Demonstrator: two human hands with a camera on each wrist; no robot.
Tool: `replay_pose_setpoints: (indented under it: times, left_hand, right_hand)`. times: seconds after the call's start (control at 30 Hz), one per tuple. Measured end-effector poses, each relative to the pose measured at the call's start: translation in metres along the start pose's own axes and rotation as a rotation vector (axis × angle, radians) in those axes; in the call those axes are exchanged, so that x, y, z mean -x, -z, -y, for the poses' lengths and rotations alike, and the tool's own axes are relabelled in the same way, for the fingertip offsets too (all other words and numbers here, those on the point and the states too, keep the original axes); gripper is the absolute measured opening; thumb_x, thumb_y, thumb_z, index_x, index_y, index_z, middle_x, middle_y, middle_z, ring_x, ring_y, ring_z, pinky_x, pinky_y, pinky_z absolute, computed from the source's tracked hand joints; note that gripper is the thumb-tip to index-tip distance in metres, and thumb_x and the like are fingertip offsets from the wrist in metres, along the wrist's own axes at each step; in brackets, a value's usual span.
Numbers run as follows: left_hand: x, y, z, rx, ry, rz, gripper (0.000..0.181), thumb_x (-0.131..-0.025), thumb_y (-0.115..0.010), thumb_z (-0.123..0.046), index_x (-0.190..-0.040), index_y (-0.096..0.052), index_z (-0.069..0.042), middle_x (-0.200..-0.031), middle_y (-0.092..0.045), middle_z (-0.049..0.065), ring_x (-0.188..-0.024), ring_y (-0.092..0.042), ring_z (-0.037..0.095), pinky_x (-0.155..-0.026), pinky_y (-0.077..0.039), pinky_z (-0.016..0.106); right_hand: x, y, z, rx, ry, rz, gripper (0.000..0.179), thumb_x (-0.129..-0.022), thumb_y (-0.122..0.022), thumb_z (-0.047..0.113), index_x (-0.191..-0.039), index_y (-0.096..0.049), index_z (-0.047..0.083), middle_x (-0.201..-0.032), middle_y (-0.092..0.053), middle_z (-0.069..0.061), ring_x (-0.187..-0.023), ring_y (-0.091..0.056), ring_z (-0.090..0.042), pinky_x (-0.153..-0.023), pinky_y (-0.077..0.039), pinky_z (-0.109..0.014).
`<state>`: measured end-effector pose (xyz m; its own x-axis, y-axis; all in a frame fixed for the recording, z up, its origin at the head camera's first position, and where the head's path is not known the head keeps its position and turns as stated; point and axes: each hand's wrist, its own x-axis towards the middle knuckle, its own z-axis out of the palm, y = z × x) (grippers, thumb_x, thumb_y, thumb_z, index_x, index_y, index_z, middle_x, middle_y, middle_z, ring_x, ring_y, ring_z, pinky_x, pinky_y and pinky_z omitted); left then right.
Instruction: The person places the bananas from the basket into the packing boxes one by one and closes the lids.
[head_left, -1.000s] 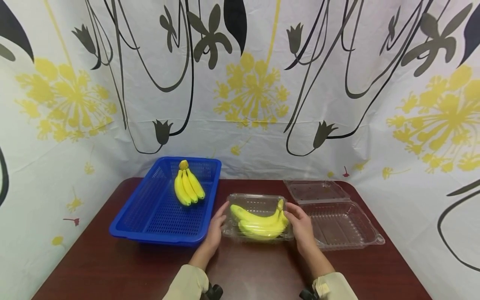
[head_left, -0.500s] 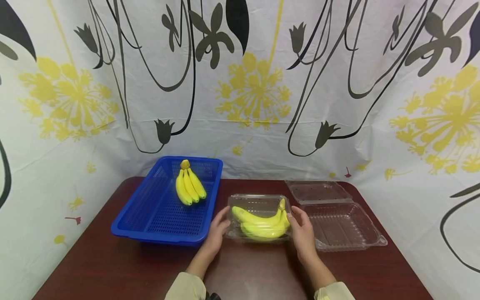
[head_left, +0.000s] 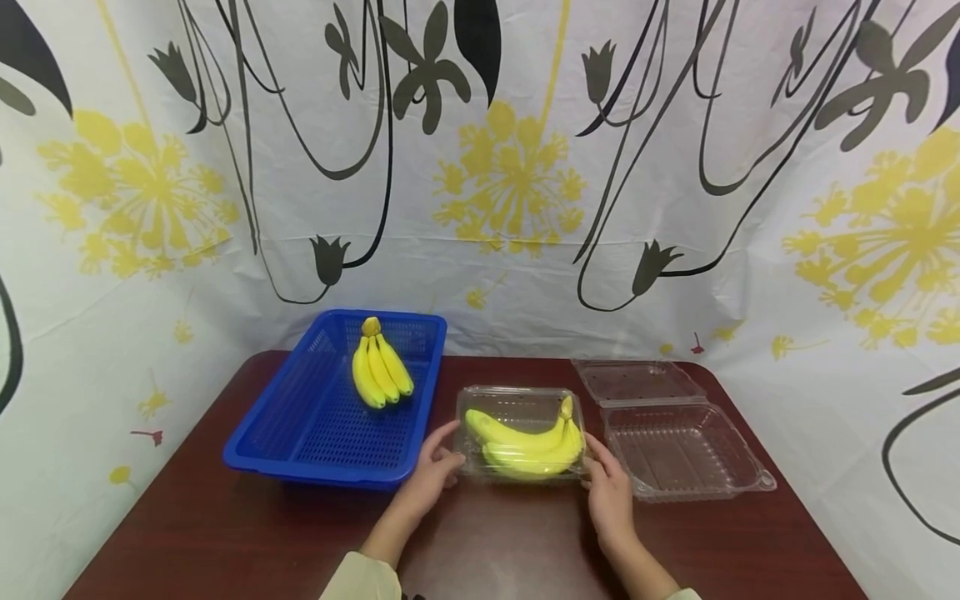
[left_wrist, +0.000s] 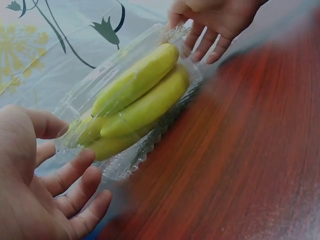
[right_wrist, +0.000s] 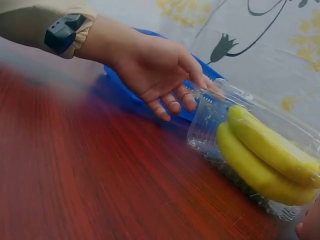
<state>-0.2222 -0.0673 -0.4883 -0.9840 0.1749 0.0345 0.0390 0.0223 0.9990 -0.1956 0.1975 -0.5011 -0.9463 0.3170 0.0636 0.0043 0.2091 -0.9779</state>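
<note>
A clear plastic clamshell box (head_left: 513,402) sits at the middle of the table, its lid down over a bunch of yellow bananas (head_left: 517,442). At the box's left end, my left hand (head_left: 429,477) pinches the near corner between thumb and index finger; the other fingers hang loosely below. My right hand (head_left: 611,493) pinches the right near corner in the same way. In the left wrist view, the ribbed side of the box (left_wrist: 145,152) shows below the bananas. The right wrist view shows the left thumb and index finger at the box's upper rim.
A blue basket (head_left: 251,454) with another banana bunch (head_left: 378,371) stands to the left. On the right lies a second clear clamshell (head_left: 678,454), opened, its lid folded back. Patterned white cloth (head_left: 480,317) hangs behind the dark red table (head_left: 517,542).
Both hands have slid from the sides of the box toward its near corners, the right hand more plainly. The box and bananas stay about where they were.
</note>
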Motion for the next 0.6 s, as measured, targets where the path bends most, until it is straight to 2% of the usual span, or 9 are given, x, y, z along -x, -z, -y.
replay_pose_setpoints:
  times: [0.1,0.2,0.27,0.33,0.47,0.6]
  left_hand:
    - [-0.002,-0.001,0.001,0.016,0.001,-0.001,0.063,-0.086,-0.054,0.003,-0.146,-0.035,0.004,-0.066,-0.051,0.005,-0.055,-0.047,0.018,-0.055,-0.044,0.03]
    - [-0.012,-0.003,0.016,0.017,0.007,-0.031,0.067,-0.084,-0.053,0.002,-0.148,-0.035,-0.002,-0.063,-0.053,0.005,-0.051,-0.046,0.016,-0.049,-0.042,0.027]
    - [-0.015,-0.005,0.018,0.018,-0.014,-0.049,0.068,-0.082,-0.053,0.001,-0.148,-0.037,-0.003,-0.06,-0.053,0.004,-0.048,-0.045,0.014,-0.045,-0.041,0.025]
    - [-0.018,-0.007,0.018,0.026,-0.035,-0.068,0.067,-0.081,-0.052,0.0,-0.146,-0.039,-0.005,-0.058,-0.053,0.003,-0.046,-0.044,0.012,-0.043,-0.04,0.024]
    - [-0.023,-0.012,0.016,0.028,-0.062,-0.098,0.066,-0.08,-0.049,0.001,-0.145,-0.041,-0.004,-0.055,-0.05,0.002,-0.044,-0.043,0.01,-0.039,-0.041,0.023]
    - [-0.029,-0.014,0.014,0.007,0.011,-0.132,0.066,-0.082,-0.049,0.003,-0.147,-0.04,-0.008,-0.054,-0.047,0.002,-0.042,-0.041,0.01,-0.039,-0.04,0.024]
  right_hand:
    - [-0.001,-0.002,0.001,0.009,-0.006,-0.029,0.042,-0.099,-0.045,0.008,-0.14,-0.054,0.008,-0.131,-0.056,-0.018,-0.097,-0.055,-0.021,-0.075,-0.051,-0.031]
    - [-0.005,-0.004,0.002,-0.04,-0.027,-0.041,0.042,-0.097,-0.046,0.006,-0.138,-0.056,0.008,-0.106,-0.063,-0.02,-0.075,-0.056,-0.016,-0.063,-0.049,-0.025]
    - [-0.01,-0.005,0.002,-0.09,-0.046,-0.043,0.042,-0.096,-0.045,0.005,-0.137,-0.056,0.008,-0.089,-0.061,-0.017,-0.065,-0.054,-0.013,-0.057,-0.048,-0.022]
    - [-0.015,-0.007,0.003,-0.123,-0.065,-0.04,0.043,-0.097,-0.044,0.005,-0.137,-0.056,0.009,-0.076,-0.058,-0.012,-0.06,-0.052,-0.011,-0.054,-0.046,-0.021]
    - [-0.024,-0.009,0.004,-0.154,-0.103,-0.032,0.045,-0.097,-0.041,0.006,-0.139,-0.054,0.009,-0.07,-0.057,-0.007,-0.057,-0.052,-0.01,-0.053,-0.047,-0.022]
    - [-0.031,-0.011,0.004,-0.157,-0.118,-0.028,0.046,-0.097,-0.039,0.006,-0.14,-0.053,0.01,-0.068,-0.056,-0.007,-0.054,-0.051,-0.011,-0.051,-0.048,-0.024]
